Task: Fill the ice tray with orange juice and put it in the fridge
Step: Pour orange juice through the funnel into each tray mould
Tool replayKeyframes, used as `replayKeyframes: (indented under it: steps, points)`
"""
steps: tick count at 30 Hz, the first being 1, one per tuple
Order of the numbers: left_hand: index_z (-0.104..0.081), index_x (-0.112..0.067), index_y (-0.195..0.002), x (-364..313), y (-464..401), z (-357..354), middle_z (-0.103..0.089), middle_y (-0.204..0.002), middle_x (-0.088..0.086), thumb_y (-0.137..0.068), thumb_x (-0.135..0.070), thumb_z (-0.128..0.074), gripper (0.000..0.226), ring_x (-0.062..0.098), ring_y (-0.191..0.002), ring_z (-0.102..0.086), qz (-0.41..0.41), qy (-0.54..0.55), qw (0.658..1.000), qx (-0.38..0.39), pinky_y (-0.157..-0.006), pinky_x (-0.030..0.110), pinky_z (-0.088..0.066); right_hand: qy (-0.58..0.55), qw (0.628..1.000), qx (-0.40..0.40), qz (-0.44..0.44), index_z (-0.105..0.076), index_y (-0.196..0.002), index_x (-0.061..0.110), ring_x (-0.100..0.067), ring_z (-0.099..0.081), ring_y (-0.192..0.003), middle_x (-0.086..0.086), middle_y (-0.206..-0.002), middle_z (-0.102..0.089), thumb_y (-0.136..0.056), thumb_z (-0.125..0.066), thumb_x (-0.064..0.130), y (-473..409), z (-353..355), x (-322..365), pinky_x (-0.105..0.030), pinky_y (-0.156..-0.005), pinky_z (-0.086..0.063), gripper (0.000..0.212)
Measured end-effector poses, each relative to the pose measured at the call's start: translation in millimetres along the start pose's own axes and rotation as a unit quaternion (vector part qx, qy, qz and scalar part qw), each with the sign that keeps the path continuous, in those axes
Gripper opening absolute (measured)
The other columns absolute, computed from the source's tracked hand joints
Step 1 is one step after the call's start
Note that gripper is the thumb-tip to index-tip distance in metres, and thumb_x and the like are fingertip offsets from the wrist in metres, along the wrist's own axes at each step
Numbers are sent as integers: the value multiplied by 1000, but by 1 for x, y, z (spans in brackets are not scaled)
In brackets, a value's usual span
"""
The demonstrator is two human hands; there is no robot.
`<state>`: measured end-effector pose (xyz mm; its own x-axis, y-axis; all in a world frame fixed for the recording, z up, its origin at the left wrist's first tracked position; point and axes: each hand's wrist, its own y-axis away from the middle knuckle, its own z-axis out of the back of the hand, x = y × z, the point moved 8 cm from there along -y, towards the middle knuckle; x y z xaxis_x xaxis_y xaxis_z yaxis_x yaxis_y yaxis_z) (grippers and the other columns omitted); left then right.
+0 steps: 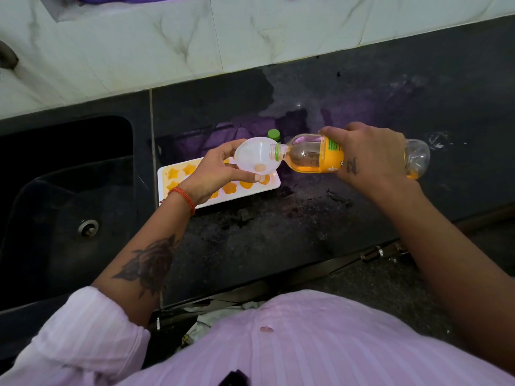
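A white ice tray with star and flower moulds lies on the dark counter, and several of its moulds hold orange juice. My left hand holds a clear plastic funnel over the tray's right part. My right hand grips a juice bottle tipped almost level, its open mouth resting at the funnel's rim. Orange juice lies along the bottle's lower side. The bottle's green cap stands on the counter just behind the funnel.
A black sink with a metal drain lies left of the tray. The black counter runs right, wet and stained in places. A white marble-tiled wall rises behind it. Cabinet handles show below the front edge.
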<state>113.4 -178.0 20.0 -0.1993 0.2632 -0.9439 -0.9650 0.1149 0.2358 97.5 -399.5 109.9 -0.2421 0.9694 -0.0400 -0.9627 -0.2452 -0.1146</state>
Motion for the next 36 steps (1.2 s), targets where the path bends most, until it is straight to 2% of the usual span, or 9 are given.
replayKeyframes:
  steps: [8, 14, 18, 22, 32, 36]
  points:
    - [-52, -24, -127, 0, 0, 0, -55, -128, -3, -67, -5, -81, 70, 20, -115, -54, 4, -1, 1000, -3, -69, 14, -51, 0, 1000, -3, 2, -44, -135, 30, -34, -59, -97, -11, -111, -60, -82, -69, 30, -1, 0, 0, -40, -77, -42, 59]
    - [-52, -22, -129, 0, 0, 2, -56, -129, -1, -66, -5, -82, 71, 22, -117, -54, 4, 1, 1000, -2, -78, 21, -52, -2, 1000, -3, -3, -43, -135, 33, -33, -60, -97, -8, -111, -61, -81, -70, 34, -2, -2, -1, -37, -74, -39, 61]
    - [-52, -23, -128, -1, 0, 2, -55, -130, -1, -66, -5, -82, 71, 22, -117, -53, 2, -1, 1000, -2, -76, 20, -52, -9, 1000, 0, -13, -44, -134, 36, -31, -60, -96, -5, -107, -62, -79, -71, 38, -3, -5, -2, -34, -69, -31, 62]
    - [-52, -25, -127, 1, -1, 2, -55, -129, -3, -66, -7, -82, 70, 21, -120, -51, 7, -5, 1000, -3, -81, 23, -51, -34, 999, 11, -19, -42, -134, 39, -30, -60, -97, -3, -107, -62, -76, -72, 42, -5, -8, -2, -33, -70, -34, 65]
    - [-53, -25, -126, -13, -1, 4, -58, -126, -3, -68, -4, -80, 67, 14, -111, -57, -11, 1, 1000, -1, -71, 12, -51, -173, 983, 45, -35, -44, -135, 36, -30, -58, -106, -2, -116, -64, -60, -83, 38, -20, -9, -4, -30, -73, -34, 84]
    - [-54, -26, -128, -15, -4, 8, -61, -125, -2, -67, -6, -81, 69, 18, -113, -59, -10, -1, 1000, -15, -86, 24, -52, -248, 967, 47, -37, -47, -130, 39, -28, -58, -104, 1, -112, -65, -55, -84, 41, -33, -9, -8, -30, -76, -37, 83]
